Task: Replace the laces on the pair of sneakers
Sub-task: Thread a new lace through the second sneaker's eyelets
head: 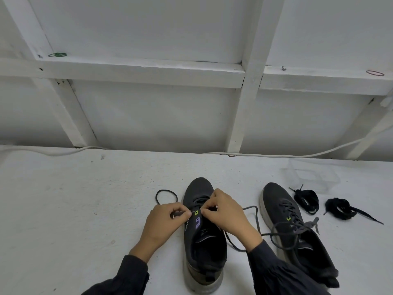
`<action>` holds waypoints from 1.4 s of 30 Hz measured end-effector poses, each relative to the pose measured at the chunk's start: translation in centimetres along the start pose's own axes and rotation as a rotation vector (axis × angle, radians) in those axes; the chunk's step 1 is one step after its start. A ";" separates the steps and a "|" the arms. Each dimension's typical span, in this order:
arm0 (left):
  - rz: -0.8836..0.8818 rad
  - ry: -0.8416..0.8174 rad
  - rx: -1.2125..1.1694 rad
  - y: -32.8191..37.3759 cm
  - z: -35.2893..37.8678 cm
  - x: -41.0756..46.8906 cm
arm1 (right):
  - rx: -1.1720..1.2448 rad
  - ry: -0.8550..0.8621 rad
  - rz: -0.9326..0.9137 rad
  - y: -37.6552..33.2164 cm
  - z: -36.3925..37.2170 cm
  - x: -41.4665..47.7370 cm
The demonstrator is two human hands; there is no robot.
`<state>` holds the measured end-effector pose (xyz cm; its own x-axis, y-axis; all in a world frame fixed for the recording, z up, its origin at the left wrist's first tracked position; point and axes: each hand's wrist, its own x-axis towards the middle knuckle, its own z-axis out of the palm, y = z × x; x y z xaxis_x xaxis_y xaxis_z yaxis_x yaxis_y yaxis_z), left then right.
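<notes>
Two dark grey sneakers stand on a white table, toes pointing away from me. The left sneaker [202, 237] is between my hands. My left hand [163, 222] pinches the tip of its grey lace [165, 191] beside the tongue. My right hand [225, 211] pinches the shoe's upper at an eyelet, with the lace's other end trailing out to the right. The right sneaker [295, 231] sits beside it, laced with a grey lace tied loosely. Two bundles of black laces [306, 200] [342, 208] lie to the right of it.
The white table [74, 209] runs back to a white panelled wall. A white cable [276, 155] lies along the table's far edge. A clear plastic container [312, 173] stands behind the black laces. Rubber bands rest on the wall ledges: green [57, 54], red [375, 73].
</notes>
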<state>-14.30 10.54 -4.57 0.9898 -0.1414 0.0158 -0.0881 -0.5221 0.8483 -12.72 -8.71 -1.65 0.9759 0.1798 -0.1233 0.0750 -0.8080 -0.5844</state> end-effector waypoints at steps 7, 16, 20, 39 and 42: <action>0.012 -0.044 0.231 1.4 -1.0 0.6 | 0.393 0.023 0.088 0.1 0.8 0.2; 0.083 -0.156 0.536 3.1 -1.6 2.5 | 0.421 0.016 0.035 0.2 0.9 0.1; 0.054 -0.253 0.518 3.2 -1.9 3.3 | 0.323 0.036 0.064 0.0 1.1 0.1; 0.011 -0.108 0.397 3.2 -0.4 2.1 | 0.665 0.198 0.166 -0.9 -0.2 -0.4; 0.030 -0.091 0.413 3.6 -0.1 2.1 | 0.768 0.237 0.163 -1.2 -1.3 -0.3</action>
<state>-12.52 8.43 -1.48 0.9738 -0.2261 -0.0254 -0.1727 -0.8072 0.5645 -12.84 -8.49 0.12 0.9863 -0.0994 -0.1313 -0.1483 -0.1892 -0.9707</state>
